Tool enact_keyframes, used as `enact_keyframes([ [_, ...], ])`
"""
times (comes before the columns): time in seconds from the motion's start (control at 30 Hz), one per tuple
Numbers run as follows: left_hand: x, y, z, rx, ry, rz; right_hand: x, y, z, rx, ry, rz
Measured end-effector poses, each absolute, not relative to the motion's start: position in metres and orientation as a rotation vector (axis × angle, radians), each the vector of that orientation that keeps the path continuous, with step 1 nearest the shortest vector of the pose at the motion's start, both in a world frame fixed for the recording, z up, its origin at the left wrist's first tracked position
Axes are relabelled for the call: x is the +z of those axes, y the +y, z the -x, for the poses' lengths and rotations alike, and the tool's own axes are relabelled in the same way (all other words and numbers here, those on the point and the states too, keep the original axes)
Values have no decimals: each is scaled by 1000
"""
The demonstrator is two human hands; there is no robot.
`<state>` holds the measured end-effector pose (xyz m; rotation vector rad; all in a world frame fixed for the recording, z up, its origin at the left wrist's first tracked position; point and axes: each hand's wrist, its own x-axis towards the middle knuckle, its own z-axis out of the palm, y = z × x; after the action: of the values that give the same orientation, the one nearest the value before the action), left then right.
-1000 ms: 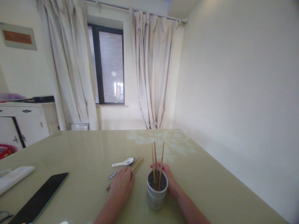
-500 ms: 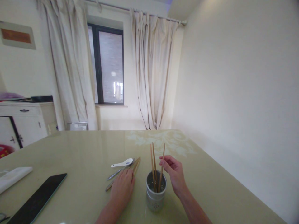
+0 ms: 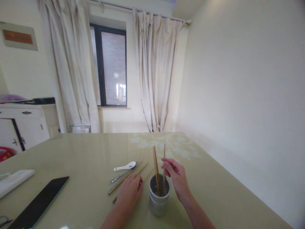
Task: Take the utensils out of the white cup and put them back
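1. A pale cylindrical utensil holder (image 3: 159, 198) stands upright on the near part of the table (image 3: 214, 190), between the two hands. It has a dark inside and small marks low on its wall.
2. Three wooden chopsticks stand in the utensil holder: a leaning pair (image 3: 156, 165) on the left, crossing near their tops, and a single upright chopstick (image 3: 164, 159) on the right.
3. The right hand (image 3: 177, 179) is just right of the utensil holder. Its thumb and forefinger pinch the single upright chopstick partway up, and the other fingers curl loosely behind.
4. The left hand (image 3: 130, 194) lies palm down on the table, just left of the utensil holder. Its fingers are bent over loose chopsticks (image 3: 128, 179) lying flat there; whether they actually grip one I cannot tell.
5. Beyond the left hand lie a white ceramic spoon (image 3: 125, 166) and a metal spoon (image 3: 120, 176), side by side.
6. Farther left lie a dark tablet (image 3: 40, 202) and, beyond it, a folded white cloth (image 3: 14, 179).
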<state>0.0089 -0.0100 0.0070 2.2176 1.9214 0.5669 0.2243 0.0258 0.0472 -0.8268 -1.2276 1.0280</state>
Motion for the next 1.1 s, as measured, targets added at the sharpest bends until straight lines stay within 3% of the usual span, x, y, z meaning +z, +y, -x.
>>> enact_keyframes([
  [0.27, 1, -9, -18, 976, 1778, -2037, 36, 31, -221, 1081, -1217, 954],
  [0.47, -3, -10, -25, 1207, 1458, -1989, 21, 32, -216, 1348, -1252, 941],
  [0.67, 6, -16, -31, 1161, 1346, -2003, 24, 30, -212, 1397, -1190, 853],
  [0.8, 4, -7, -15, 1150, 1580, -2032, 34, 41, -230, 1082, -1027, 872],
  [0.93, 1, 2, 11, 807, 2020, -2108, 53, 50, -267, 704, -786, 765],
  [1.1, 4, -1, 18, 487, 2161, -2143, 70, 41, -280, 786, -714, 604],
])
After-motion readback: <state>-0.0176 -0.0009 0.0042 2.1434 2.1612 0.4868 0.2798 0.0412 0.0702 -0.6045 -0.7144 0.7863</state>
